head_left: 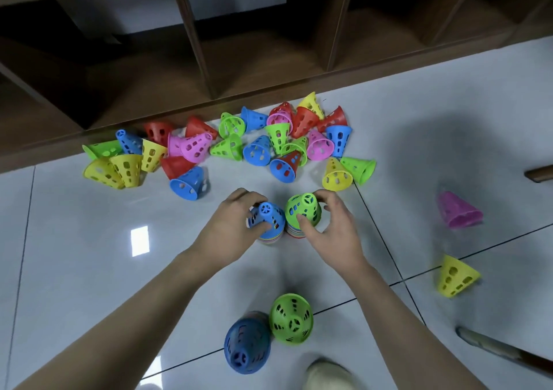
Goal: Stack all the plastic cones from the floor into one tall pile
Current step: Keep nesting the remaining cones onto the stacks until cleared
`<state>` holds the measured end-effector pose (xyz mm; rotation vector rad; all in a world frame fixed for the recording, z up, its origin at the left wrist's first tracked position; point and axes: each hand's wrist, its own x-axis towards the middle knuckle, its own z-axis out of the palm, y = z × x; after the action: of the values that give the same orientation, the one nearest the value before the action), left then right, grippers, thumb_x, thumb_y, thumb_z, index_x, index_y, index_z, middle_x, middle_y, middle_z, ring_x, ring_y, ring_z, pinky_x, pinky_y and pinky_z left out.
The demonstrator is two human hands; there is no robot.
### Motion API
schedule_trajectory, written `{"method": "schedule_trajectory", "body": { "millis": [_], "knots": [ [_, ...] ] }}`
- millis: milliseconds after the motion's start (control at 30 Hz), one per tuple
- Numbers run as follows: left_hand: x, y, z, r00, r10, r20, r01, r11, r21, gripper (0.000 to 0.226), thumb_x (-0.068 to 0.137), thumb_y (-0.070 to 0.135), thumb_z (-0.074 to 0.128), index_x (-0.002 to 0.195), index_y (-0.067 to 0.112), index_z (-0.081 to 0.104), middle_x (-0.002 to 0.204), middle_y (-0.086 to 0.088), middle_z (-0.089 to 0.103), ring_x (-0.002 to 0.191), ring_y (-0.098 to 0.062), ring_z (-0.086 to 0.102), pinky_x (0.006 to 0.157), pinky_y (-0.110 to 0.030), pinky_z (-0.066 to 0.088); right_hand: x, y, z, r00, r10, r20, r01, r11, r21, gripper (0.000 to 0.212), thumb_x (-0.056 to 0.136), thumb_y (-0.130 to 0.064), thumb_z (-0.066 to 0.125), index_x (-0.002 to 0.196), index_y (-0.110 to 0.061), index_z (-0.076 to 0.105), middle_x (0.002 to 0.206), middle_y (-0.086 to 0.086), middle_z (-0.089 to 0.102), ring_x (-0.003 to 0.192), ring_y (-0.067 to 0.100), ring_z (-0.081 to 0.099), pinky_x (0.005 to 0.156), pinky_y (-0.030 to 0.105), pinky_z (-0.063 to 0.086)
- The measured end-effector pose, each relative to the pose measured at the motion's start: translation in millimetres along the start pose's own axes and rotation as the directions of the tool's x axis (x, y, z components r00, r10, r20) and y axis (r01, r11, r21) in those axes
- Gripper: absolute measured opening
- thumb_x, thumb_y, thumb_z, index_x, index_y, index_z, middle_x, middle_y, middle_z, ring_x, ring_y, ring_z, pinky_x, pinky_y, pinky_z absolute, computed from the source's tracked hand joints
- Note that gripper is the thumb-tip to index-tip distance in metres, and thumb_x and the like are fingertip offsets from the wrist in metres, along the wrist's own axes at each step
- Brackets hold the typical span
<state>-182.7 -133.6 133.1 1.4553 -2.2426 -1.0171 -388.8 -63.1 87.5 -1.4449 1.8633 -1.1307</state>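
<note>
At the centre of the white tiled floor (89,240), the left hand (236,225) grips a blue-topped stack of cones (267,220) while the right hand (332,228) grips a green-topped stack (302,213) touching it at its three o'clock side. A scattered heap of loose cones (227,144) lies at twelve o'clock along the foot of a brown wooden shelf unit (209,45). At six o'clock a blue stack (247,344) and a green stack (291,318) sit side by side, and at three o'clock a pink cone (459,213) and a yellow cone (456,276) lie apart.
</note>
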Motion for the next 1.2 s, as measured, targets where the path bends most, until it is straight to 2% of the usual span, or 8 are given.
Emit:
{"method": "schedule_trajectory", "body": {
  "millis": [200,300,433,633,733,833,1000,1200],
  "knots": [
    [4,5,5,0.999,-0.021,-0.036,0.021,1.0,-0.007,0.042,0.081,0.05,0.07,0.112,0.02,0.068,0.103,0.004,0.059,0.089,-0.011,0.057,0.083,-0.026,0.047,-1,3,-17,0.996,-0.026,0.088,0.034,0.995,-0.09,0.046,0.085,-0.031,0.075,0.125,-0.019,0.055,0.119,-0.019,0.057,0.114,0.005,0.055,0.1,0.023,0.041],
    [10,13,9,0.998,0.001,-0.065,-0.006,0.997,-0.079,0.048,0.089,0.06,0.048,0.104,0.018,0.067,0.095,0.006,0.062,0.09,-0.012,0.057,0.081,-0.029,0.046,-19,16,-47,0.993,0.084,-0.087,-0.093,0.991,-0.1,0.043,0.087,-0.035,0.071,0.126,-0.021,0.056,0.126,-0.017,0.057,0.12,0.003,0.052,0.105,0.021,0.037],
    [32,21,10,0.997,-0.061,-0.05,0.049,0.975,-0.216,0.036,0.103,0.044,0.047,0.089,0.014,0.061,0.084,0.002,0.066,0.083,-0.011,0.06,0.077,-0.034,0.046,-57,58,-101,0.915,0.162,-0.369,-0.267,0.93,-0.253,0.038,0.087,-0.024,0.074,0.121,-0.014,0.059,0.12,-0.001,0.061,0.113,0.02,0.056,0.095,0.042,0.048],
    [72,41,19,0.997,-0.07,-0.015,0.063,0.959,-0.276,0.039,0.104,0.045,0.045,0.096,0.012,0.065,0.092,-0.01,0.07,0.091,-0.025,0.063,0.08,-0.029,0.046,-109,102,-153,0.698,0.287,-0.657,-0.562,0.787,-0.254,0.055,0.082,-0.026,0.071,0.13,-0.005,0.053,0.131,0.015,0.054,0.124,0.032,0.047,0.101,0.039,0.039],
    [80,59,23,0.999,0.045,0.031,-0.036,0.972,-0.23,0.039,0.103,0.046,0.046,0.092,0.012,0.063,0.086,-0.015,0.067,0.082,-0.027,0.06,0.073,-0.031,0.043,-114,118,-156,0.556,0.539,-0.633,-0.731,0.68,-0.063,0.08,0.081,-0.021,0.08,0.146,-0.008,0.036,0.146,0.016,0.04,0.13,0.034,0.045,0.103,0.043,0.041],
    [91,66,27,0.991,0.094,0.098,-0.077,0.983,-0.165,0.032,0.1,0.051,0.047,0.091,0.025,0.062,0.086,-0.001,0.069,0.082,-0.02,0.064,0.078,-0.036,0.049,-107,126,-149,0.457,0.7,-0.548,-0.759,0.629,0.17,0.079,0.08,-0.022,0.081,0.144,-0.01,0.036,0.13,0.012,0.056,0.112,0.03,0.059,0.095,0.039,0.048],
    [120,61,34,0.982,0.07,0.178,-0.06,0.996,-0.061,0.033,0.101,0.049,0.048,0.074,0.03,0.051,0.074,0.004,0.056,0.076,-0.018,0.056,0.063,-0.031,0.038,-93,139,-134,0.551,0.674,-0.492,-0.778,0.629,-0.01,0.043,0.088,-0.03,0.072,0.122,-0.01,0.056,0.103,0.006,0.067,0.096,0.03,0.065,0.084,0.038,0.051],
    [176,26,44,0.968,-0.118,0.223,0.05,0.957,0.287,0.058,0.093,0.055,0.058,0.139,0.019,0.051,0.135,-0.017,0.055,0.126,-0.036,0.05,0.101,-0.043,0.046,-65,133,-128,0.741,0.551,-0.382,-0.649,0.733,-0.203,0.019,0.092,-0.023,0.065,0.103,-0.009,0.058,0.087,0.004,0.058,0.08,0.028,0.054,0.067,0.03,0.03]
  ]
}}
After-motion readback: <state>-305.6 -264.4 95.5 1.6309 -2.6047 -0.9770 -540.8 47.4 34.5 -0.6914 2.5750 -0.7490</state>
